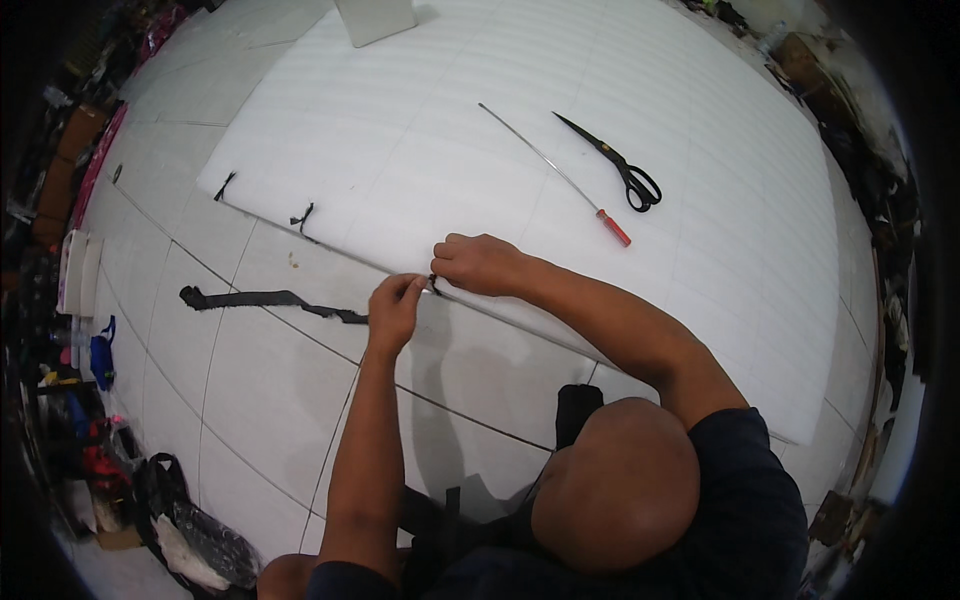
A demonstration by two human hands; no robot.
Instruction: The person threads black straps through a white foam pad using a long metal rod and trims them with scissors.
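A large white foam-like sheet (420,170) lies on the tiled floor. At its near edge a short black tie (433,286) is knotted, and both of my hands are on it. My left hand (395,308) pinches it from the near side, thumb and fingertips together. Over the sheet, my right hand (482,264) has its fingers curled closed beside the knot; the strand in them is mostly hidden. Farther left along the same edge are a black tie with loose ends (305,218) and a smaller corner tie (225,187). A long black fabric strip (260,299) runs up to my left hand.
On the sheet, to the right, lie black-handled scissors (625,172) and a long thin screwdriver (613,227) with a red handle. A pale flat-sided object (375,18) stands at the far edge. Bags and clutter (190,530) line the left side; more items line the right.
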